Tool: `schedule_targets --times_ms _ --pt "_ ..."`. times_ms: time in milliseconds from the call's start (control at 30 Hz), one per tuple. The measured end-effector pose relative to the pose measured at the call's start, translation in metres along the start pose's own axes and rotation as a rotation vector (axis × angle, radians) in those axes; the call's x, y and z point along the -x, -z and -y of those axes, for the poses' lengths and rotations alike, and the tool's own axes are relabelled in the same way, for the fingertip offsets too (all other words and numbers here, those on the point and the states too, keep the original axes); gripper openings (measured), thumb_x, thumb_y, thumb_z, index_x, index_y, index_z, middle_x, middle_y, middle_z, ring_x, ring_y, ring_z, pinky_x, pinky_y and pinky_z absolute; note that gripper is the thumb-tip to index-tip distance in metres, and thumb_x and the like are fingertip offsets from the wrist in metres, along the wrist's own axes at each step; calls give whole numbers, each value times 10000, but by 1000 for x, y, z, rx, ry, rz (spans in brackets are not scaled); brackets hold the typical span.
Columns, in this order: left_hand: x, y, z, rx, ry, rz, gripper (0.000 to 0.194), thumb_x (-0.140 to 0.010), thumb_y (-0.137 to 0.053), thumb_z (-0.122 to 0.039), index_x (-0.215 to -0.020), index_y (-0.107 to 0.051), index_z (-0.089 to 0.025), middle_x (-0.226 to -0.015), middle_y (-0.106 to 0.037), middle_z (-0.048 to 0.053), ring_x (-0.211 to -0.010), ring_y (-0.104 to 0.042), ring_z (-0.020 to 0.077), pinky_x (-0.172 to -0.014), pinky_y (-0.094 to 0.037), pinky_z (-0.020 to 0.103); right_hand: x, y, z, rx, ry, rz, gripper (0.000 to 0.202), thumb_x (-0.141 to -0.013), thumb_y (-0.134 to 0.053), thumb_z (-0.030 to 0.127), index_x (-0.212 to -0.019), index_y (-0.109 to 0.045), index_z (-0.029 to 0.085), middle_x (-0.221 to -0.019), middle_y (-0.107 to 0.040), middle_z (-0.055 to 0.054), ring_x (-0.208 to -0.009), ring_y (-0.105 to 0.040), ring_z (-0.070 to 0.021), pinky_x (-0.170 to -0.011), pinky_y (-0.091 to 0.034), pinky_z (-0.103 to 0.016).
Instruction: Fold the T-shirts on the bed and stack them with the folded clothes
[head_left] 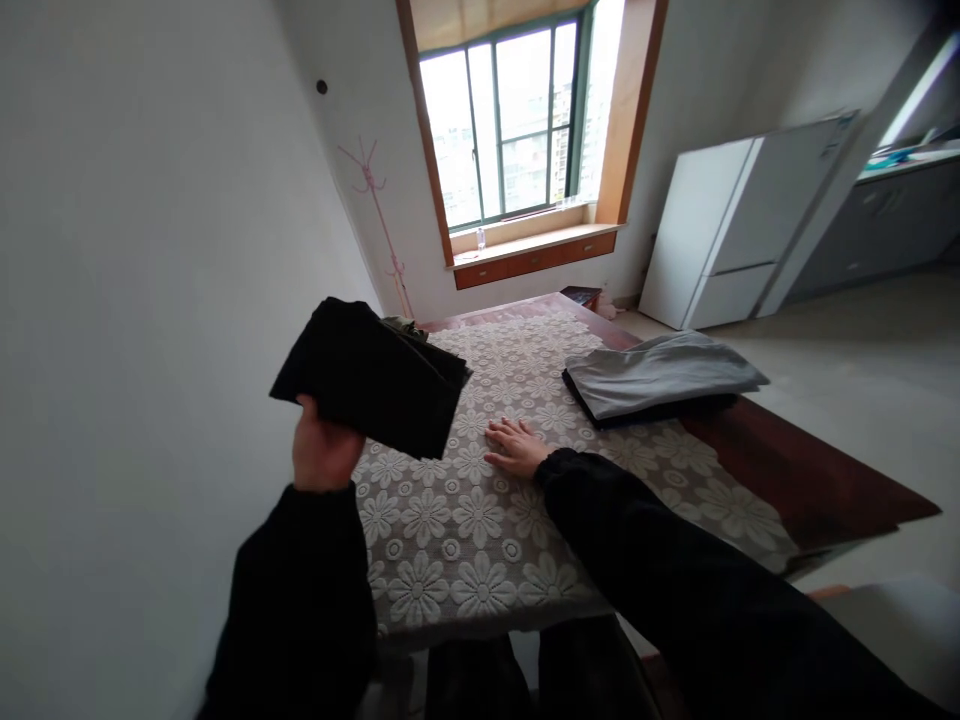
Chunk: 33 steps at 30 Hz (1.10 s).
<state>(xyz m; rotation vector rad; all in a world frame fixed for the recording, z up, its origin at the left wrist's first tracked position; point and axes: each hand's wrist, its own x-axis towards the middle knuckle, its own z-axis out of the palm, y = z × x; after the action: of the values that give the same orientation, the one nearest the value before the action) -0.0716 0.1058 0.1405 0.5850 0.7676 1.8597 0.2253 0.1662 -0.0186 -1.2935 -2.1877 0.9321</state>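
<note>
My left hand (326,445) grips the near edge of a folded black garment (371,375), holding it raised above the table's left side. The garment's exact kind cannot be made out. Behind it, partly hidden, shows a bit of darker, greenish cloth (405,328). Palm down, my right hand (516,447) lies on the floral lace tablecloth (480,515) with its fingers spread. To the right of that hand rests a folded grey garment (664,372) on top of a folded black cloth (660,412).
Bare dark red wood of the table (810,470) shows along the right side. A white wall (150,300) runs close on the left. Beyond the table are a pink coat stand (379,210), a window (525,130) and a white fridge (731,230). A pale seat (892,630) stands at lower right.
</note>
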Motion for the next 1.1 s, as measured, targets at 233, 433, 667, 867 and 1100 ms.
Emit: schedule_targets --times_ms 233,433,667,867,1100 --pt "217 79 122 -144 603 -299 701 -906 -460 -791 -1332 -718 -297 -1283 -761 96 -1339 -620 342 -1083 -560 448 188 -58 54 -1309 -213 23 918 -914 -218 897 -1401 -659 255 -1297 -740 -117 -1324 -607 -338 -1135 -407 -524" --pt "279 123 131 -518 294 -340 769 -949 -601 -507 -1627 -242 -449 -1674 -411 1 -1521 -403 303 -1201 -445 452 286 -120 52 -1716 -482 -223 646 -884 -570 747 -1200 -778 224 -1165 -793 -126 -1254 -651 -384 -1114 -420 -570" --pt "271 136 100 -1346 -438 478 751 -927 -535 -130 -1601 -374 -422 -1698 -351 -11 -1604 -194 291 -1316 -128 591 283 -129 55 -1750 -471 -260 183 -764 -763 408 -792 -793 229 -1021 -819 -79 -1121 -717 -383 -1073 -475 -567" --pt "278 133 131 -1529 -370 1061 1156 -756 -773 -313 -1689 -97 -222 -1722 -167 199 -1567 -214 465 -1224 -223 737 282 -133 66 -1813 -525 -194 390 -767 -797 514 -1015 -825 214 -1030 -821 -107 -1114 -720 -392 -1032 -506 -561" --pt "284 128 141 -1569 -471 1020 1148 -774 -859 -444 -1678 -172 -278 -1738 -99 202 -1573 -202 457 -1211 -299 692 293 -143 54 -1821 -535 -177 558 -724 -784 704 -1032 -834 241 -1102 -811 -121 -1267 -642 -406 -1126 -432 -578"
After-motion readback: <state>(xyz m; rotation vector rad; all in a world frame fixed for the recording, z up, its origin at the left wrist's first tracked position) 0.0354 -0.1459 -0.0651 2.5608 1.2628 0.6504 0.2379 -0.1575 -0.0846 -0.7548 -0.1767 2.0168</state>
